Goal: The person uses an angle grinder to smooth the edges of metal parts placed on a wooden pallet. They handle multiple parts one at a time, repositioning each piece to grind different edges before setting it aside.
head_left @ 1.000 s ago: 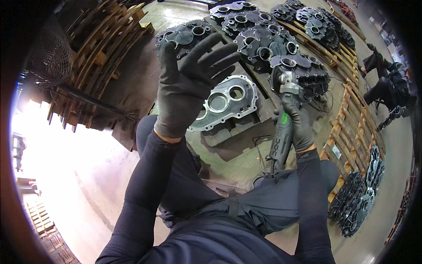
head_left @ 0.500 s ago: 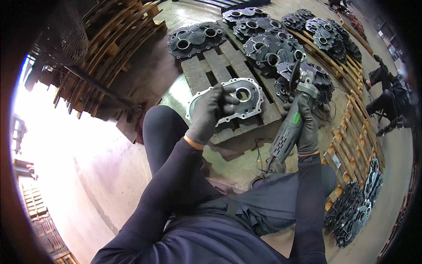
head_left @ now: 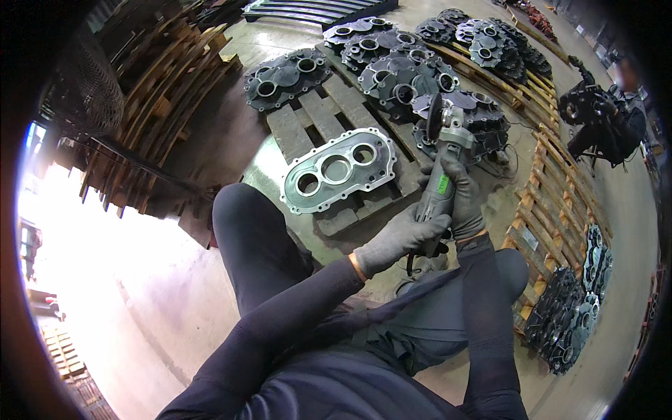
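- Grinder [head_left: 439, 178] is in both my hands, held over the right part of the pallet [head_left: 308, 122], its disc end up and away from me, just above the dark castings [head_left: 420, 84].
- My right hand [head_left: 462, 199] has its fingers wrapped fully around the grey body, near the green label.
- My left hand [head_left: 399, 238] closes on the lower end of the body; the fingers are curled tight and carry nothing else.
- Bright plate [head_left: 339, 169] lies flat on the pallet, to the left of the grinder and apart from it.
- To work well here, I judge both hands should keep a firm hold, with the disc brought down at a shallow angle and the cable kept behind, away from the disc.
- The plate is bare silver metal, oblong, with three round bores in a row and small holes around its rim.
- The castings are dark and rough, of similar shape, stacked in overlapping piles.
- The pallet is worn grey wood with gaps between the boards.
- Both gloves are grey knit; the sleeves are dark and smooth.
- Another person [head_left: 605, 119] crouches at the far right, well apart.
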Motion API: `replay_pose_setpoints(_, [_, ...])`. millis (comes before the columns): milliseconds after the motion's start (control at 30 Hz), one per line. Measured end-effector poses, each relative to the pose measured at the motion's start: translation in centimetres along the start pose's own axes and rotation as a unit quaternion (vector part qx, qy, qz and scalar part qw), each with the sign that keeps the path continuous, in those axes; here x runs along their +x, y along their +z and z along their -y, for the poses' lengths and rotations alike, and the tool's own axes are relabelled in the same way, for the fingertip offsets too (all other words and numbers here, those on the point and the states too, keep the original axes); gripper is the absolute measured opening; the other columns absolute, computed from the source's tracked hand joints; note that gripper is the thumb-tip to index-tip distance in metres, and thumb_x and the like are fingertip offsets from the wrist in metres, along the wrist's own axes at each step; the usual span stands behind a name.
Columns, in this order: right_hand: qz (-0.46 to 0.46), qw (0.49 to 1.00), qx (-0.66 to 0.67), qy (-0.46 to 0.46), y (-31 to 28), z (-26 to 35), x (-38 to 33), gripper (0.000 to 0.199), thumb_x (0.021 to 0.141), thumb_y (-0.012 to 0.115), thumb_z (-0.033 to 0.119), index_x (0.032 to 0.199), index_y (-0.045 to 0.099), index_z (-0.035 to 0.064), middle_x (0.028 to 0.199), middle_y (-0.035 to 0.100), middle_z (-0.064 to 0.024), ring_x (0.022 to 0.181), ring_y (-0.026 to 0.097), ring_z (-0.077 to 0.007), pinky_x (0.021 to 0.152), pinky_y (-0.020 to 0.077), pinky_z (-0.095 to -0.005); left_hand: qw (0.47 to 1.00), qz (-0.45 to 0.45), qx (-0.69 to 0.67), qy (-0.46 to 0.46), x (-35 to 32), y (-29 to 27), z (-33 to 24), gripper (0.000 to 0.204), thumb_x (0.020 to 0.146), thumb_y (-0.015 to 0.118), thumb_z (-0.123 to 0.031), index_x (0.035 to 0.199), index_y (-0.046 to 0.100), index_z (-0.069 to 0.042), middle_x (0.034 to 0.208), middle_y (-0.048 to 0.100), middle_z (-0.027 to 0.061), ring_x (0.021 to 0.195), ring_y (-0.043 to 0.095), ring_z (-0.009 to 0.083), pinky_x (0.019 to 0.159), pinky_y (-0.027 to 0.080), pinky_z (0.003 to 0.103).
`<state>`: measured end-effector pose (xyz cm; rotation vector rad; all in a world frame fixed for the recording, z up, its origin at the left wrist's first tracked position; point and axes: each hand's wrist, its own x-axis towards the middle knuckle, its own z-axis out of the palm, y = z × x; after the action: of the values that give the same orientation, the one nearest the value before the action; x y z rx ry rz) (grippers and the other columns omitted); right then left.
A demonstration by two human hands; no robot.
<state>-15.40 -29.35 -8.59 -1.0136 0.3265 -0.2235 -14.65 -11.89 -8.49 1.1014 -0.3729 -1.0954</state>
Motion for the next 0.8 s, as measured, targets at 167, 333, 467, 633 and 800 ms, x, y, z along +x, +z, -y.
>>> replay_pose_setpoints(167, [0.041, 0.997, 0.036, 0.053, -3.2, -1.1, 2.0, 0.056, 0.098, 0.079, 0.047, 0.126, 0.064, -0.0005, 0.105, 0.076, -0.0124, 0.089, 0.078, -0.0214, 0.08, 0.0648, -0.0352, 0.992, -0.11, 0.046, 0.032, 1.6, 0.9, 1.3, 0.06, 0.101, 0.076, -0.044, 0.137, 0.055, -0.002, 0.092, 0.064, 0.0, 0.079, 0.06, 0.006, 0.073, 0.052, 0.026])
replay_pose_setpoints(333, [-0.065, 0.967, -0.246, 0.0, -4.0, -4.6, 2.9, 0.042, 0.099, 0.081, 0.039, 0.107, 0.075, -0.0013, 0.091, 0.075, -0.0078, 0.075, 0.072, -0.0162, 0.069, 0.0593, -0.0309, 0.846, -0.29, 0.446, 0.037, 4.6, -1.4, 4.2, 0.083, 0.09, 0.079, -0.048, 0.148, 0.049, 0.003, 0.105, 0.075, 0.0212, 0.092, 0.077, 0.0302, 0.078, 0.06, 0.045])
replay_pose_setpoints(467, [-0.093, 0.972, -0.183, 0.114, -6.1, -8.3, 2.9, 0.038, 0.091, 0.088, 0.029, 0.105, 0.073, -0.0026, 0.097, 0.074, -0.0081, 0.078, 0.071, -0.0193, 0.07, 0.058, -0.035, 0.765, -0.282, 0.574, 0.074, 5.8, -3.0, 8.1, 0.092, 0.093, 0.076, -0.046, 0.158, 0.036, 0.005, 0.109, 0.072, 0.0271, 0.098, 0.074, 0.0459, 0.082, 0.059, 0.054])
replay_pose_setpoints(633, [-0.119, 0.969, -0.104, 0.193, -11.2, -13.6, 4.9, 0.03, 0.091, 0.081, 0.025, 0.103, 0.072, -0.0011, 0.094, 0.073, -0.0081, 0.081, 0.07, -0.0205, 0.076, 0.0582, -0.0378, 0.83, -0.208, 0.518, 0.022, 6.2, -3.8, 10.5, 0.089, 0.101, 0.069, -0.046, 0.163, 0.028, 0.005, 0.109, 0.071, 0.0294, 0.099, 0.072, 0.0487, 0.084, 0.059, 0.056])
replay_pose_setpoints(800, [-0.121, 0.969, -0.037, 0.211, -13.8, -17.6, 9.2, 0.033, 0.093, 0.074, 0.026, 0.112, 0.069, -0.0008, 0.096, 0.072, -0.0116, 0.081, 0.071, -0.0244, 0.078, 0.0606, -0.04, 0.849, -0.207, 0.486, 0.021, 5.8, -6.6, 9.5, 0.076, 0.104, 0.065, -0.048, 0.162, 0.039, -0.006, 0.115, 0.072, 0.0265, 0.109, 0.071, 0.046, 0.094, 0.057, 0.053])
